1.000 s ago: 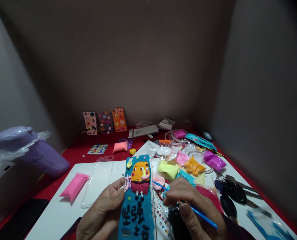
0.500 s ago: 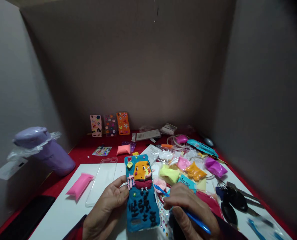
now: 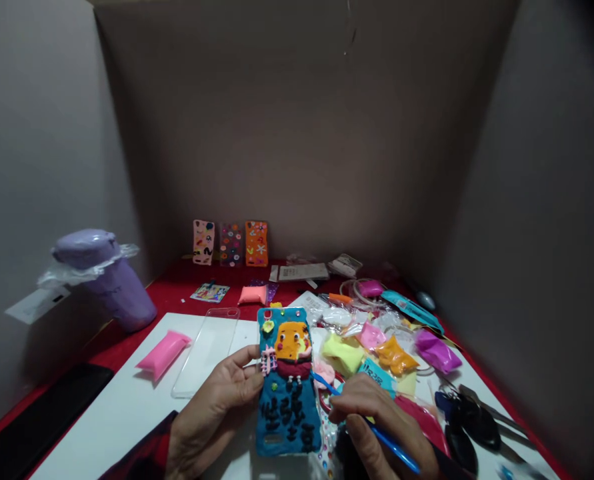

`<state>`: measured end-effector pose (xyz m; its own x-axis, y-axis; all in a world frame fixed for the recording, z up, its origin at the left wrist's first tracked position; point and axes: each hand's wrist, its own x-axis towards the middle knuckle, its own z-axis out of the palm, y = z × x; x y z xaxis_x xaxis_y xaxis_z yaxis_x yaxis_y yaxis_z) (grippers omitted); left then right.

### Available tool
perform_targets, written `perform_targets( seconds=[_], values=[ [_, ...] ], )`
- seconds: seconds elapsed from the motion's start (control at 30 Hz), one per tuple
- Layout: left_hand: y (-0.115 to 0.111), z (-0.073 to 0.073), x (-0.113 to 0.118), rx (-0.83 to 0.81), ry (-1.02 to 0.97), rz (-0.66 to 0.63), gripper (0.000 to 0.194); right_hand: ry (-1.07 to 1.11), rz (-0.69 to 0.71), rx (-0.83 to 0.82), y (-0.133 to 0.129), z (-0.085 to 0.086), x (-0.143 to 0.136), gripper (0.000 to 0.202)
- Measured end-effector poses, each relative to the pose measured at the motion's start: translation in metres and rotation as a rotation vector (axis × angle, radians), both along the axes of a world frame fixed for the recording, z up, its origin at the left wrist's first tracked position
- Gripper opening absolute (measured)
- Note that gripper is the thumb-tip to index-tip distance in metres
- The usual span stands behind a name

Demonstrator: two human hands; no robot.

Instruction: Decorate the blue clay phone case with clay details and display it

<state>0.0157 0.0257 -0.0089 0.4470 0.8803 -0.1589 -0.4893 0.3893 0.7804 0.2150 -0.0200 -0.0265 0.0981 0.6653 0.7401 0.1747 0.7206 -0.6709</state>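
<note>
My left hand (image 3: 221,407) grips the left edge of a phone case (image 3: 289,383) and holds it upright, its decorated side toward me. Blue clay covers the case, with an orange face, a dark red body, a pink fence shape, small gems and black lettering low down. A slim blue modelling tool (image 3: 391,448) is held in the fingers of my right hand (image 3: 377,427); its tip is by the case's right edge, and I cannot tell whether it touches. Behind the case and right hand lies a sheet of coloured gems (image 3: 327,443), partly hidden.
A clear phone case (image 3: 209,353) and a pink clay packet (image 3: 164,355) lie left on the white board (image 3: 101,413). Several clay packets, including a yellow one (image 3: 344,353), crowd the right beside keys (image 3: 469,417). A purple container (image 3: 119,287) leans far left. Decorated cases (image 3: 256,244) stand behind.
The view has shifted slightly, so the surroundings sit a little farther right. Both hands keep their grips; the phone case looks slightly more upright, and the blue tool stays beside its right edge.
</note>
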Motion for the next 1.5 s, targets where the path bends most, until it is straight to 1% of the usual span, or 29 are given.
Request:
perform_targets(
  seconds=[0.17, 0.23, 0.37, 0.47, 0.67, 0.73, 0.83, 0.93, 1.03, 1.13, 1.23, 1.37, 1.5],
  values=[
    [-0.001, -0.002, 0.000, -0.028, -0.015, -0.010, 0.039, 0.001, -0.007, -0.063, -0.003, -0.005, -0.001, 0.011],
    [-0.002, -0.004, 0.000, -0.034, -0.016, -0.011, 0.041, -0.011, 0.012, -0.092, -0.003, -0.005, 0.001, 0.011],
    [-0.001, -0.006, 0.000, -0.038, -0.001, -0.002, 0.042, -0.010, 0.054, -0.043, -0.004, -0.003, 0.004, 0.012],
    [0.000, -0.008, -0.001, -0.018, -0.006, 0.004, 0.044, 0.008, -0.009, -0.049, -0.007, -0.005, 0.001, 0.012],
    [0.007, -0.017, -0.003, 0.033, -0.046, 0.048, 0.041, 0.093, -0.144, -0.099, -0.005, -0.020, -0.004, 0.017],
    [0.009, -0.020, -0.004, 0.041, -0.057, 0.048, 0.041, 0.108, -0.158, -0.121, -0.003, -0.024, -0.004, 0.018],
    [0.009, -0.022, -0.004, 0.047, -0.063, 0.054, 0.042, 0.115, -0.131, -0.159, -0.001, -0.026, -0.003, 0.018],
    [0.007, -0.019, -0.003, 0.043, -0.047, 0.064, 0.036, 0.067, -0.160, -0.186, -0.001, -0.027, -0.001, 0.016],
    [0.003, -0.015, -0.002, 0.064, -0.051, 0.071, 0.029, -0.008, -0.177, -0.168, -0.001, -0.028, 0.001, 0.016],
    [0.001, -0.012, -0.001, 0.077, -0.067, 0.078, 0.029, -0.013, -0.178, -0.154, -0.002, -0.027, 0.001, 0.015],
    [-0.001, -0.010, -0.001, 0.070, -0.050, 0.080, 0.029, -0.014, -0.178, -0.175, -0.003, -0.026, 0.000, 0.016],
    [-0.004, -0.007, -0.001, 0.099, -0.038, 0.078, 0.023, -0.043, -0.167, -0.198, -0.003, -0.027, 0.001, 0.016],
    [-0.006, -0.003, 0.000, 0.105, -0.037, 0.058, 0.026, -0.072, -0.160, -0.145, -0.003, -0.028, 0.002, 0.016]
  ],
)
